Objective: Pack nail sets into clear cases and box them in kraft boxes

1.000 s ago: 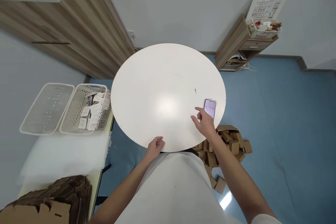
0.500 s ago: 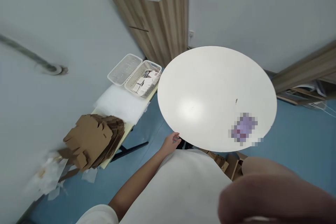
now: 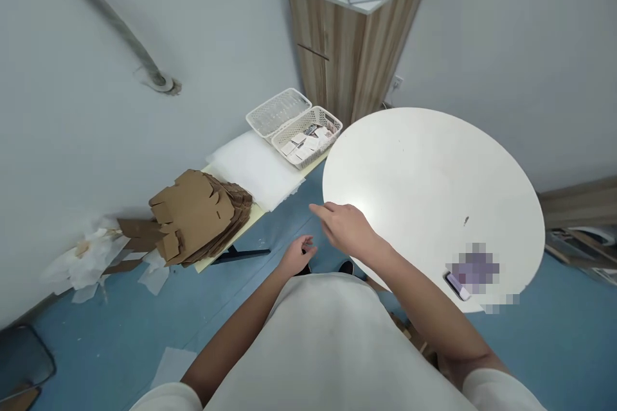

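Observation:
My left hand (image 3: 297,257) hangs in front of my white shirt (image 3: 347,347), left of the round table. Its fingers are loosely bent, with a gap to the thumb and nothing in them. Above and to its right is my right hand (image 3: 346,228), over the left edge of the white round table (image 3: 419,167). The index finger points left and the other fingers are partly hidden beneath the hand; I see no object in it. A phone-like item (image 3: 457,286) lies at the table's near right, beside a purple pixelated patch.
On a narrow side table (image 3: 255,213) at the left are stacked flat cardboard boxes (image 3: 193,212), white foam sheets (image 3: 258,164) and a white basket (image 3: 308,135) holding small cards. A wooden cabinet (image 3: 332,32) stands behind. Crumpled wrapping (image 3: 89,257) lies far left.
My right arm has come from close to the camera at lower right to reach over the table's left edge. The view has turned left, and my left hand sits slightly further left.

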Demonstrator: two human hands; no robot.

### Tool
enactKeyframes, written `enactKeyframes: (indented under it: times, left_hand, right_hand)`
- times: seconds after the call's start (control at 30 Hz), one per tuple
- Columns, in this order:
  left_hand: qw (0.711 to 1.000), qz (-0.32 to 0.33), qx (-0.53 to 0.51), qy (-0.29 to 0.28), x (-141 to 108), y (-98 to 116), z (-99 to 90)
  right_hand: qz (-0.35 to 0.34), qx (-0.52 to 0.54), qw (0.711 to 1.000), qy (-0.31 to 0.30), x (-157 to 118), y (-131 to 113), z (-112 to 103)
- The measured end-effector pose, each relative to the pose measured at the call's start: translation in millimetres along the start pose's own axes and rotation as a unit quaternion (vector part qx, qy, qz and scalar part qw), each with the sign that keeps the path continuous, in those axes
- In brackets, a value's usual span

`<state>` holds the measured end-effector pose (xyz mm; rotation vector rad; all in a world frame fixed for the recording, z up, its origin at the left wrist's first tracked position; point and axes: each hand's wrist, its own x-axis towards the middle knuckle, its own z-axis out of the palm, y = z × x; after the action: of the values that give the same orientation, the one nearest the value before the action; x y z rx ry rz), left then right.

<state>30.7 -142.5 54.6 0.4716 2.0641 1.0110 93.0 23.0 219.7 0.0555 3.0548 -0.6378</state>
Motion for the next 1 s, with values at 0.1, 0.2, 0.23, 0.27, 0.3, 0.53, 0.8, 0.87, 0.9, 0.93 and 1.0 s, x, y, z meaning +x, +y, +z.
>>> enactKeyframes:
  times: [0.1, 0.2, 0.23, 0.27, 0.3, 0.53, 0.8, 0.87, 0.9, 0.93, 1.0]
  left_hand:
    - [0.999, 0.020, 0.019, -0.017, 14, -6, -44.4]
    - [0.999, 0.021, 0.024, -0.031, 32, -16, -87.7]
    - [0.999, 0.024, 0.020, -0.027, 37, -20, -100.4]
    - [0.999, 0.029, 0.015, -0.019, 43, -23, -111.9]
    - [0.999, 0.034, 0.009, -0.009, 48, -26, -122.3]
    - [0.998, 0.057, -0.031, -0.022, 75, -30, -171.0]
    - [0.992, 0.095, -0.040, -0.069, 119, 3, -178.1]
    - [0.991, 0.103, -0.045, -0.078, 130, 11, -178.5]
    - [0.990, 0.107, -0.044, -0.078, 135, 15, -178.9]
    - [0.990, 0.111, -0.040, -0.076, 141, 19, -179.4]
    - [0.991, 0.117, -0.022, -0.066, 152, 25, -180.3]
  right_hand:
    - [0.090, -0.034, 0.994, -0.052, 29, 20, 31]
    - [0.139, -0.024, 0.988, -0.065, 54, 25, 55]
    - [0.151, -0.017, 0.986, -0.069, 62, 25, 61]
    - [0.163, -0.010, 0.984, -0.072, 70, 23, 65]
    - [0.176, -0.003, 0.982, -0.074, 77, 22, 69]
    - [0.234, 0.022, 0.970, -0.064, 120, 13, 84]
    - [0.260, -0.004, 0.963, -0.073, 155, 28, 84]
    - [0.262, -0.003, 0.962, -0.072, 164, 35, 85]
    - [0.261, -0.002, 0.963, -0.070, 168, 39, 85]
    - [0.258, -0.003, 0.964, -0.066, 173, 44, 86]
    - [0.251, -0.009, 0.966, -0.055, 184, 53, 88]
